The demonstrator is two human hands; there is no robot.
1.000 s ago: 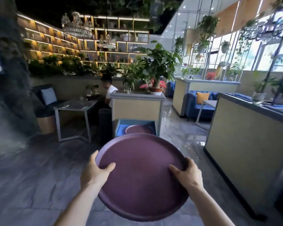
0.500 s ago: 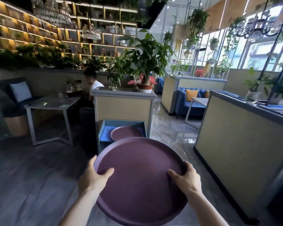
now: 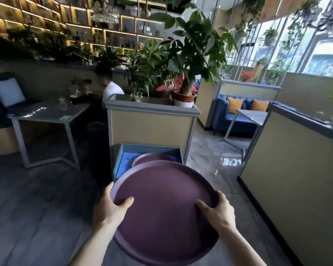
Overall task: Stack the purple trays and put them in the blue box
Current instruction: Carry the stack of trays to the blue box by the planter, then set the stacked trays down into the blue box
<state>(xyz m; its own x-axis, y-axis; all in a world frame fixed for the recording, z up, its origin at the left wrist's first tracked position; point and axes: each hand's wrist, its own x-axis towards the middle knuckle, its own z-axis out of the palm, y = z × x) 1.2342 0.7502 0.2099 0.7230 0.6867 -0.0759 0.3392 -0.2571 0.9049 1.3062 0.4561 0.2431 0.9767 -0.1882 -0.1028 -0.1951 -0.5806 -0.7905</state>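
1. Closing on the blue box [image 3: 121, 156], you carry the purple tray [image 3: 163, 210], left hand [image 3: 110, 210] and right hand [image 3: 219, 212] clamped on its rim.
2. Another tray [image 3: 152, 157] already lies inside; lowering yours comes next.

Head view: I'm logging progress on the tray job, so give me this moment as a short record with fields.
held item: round purple tray, carried roughly level
left hand: grips the tray's left rim, thumb on top
right hand: grips the tray's right rim, thumb on top
target: blue box on the floor against a beige planter stand
box contents: another purple tray already inside
status: held tray not yet in the box
bystander: seated person behind the stand
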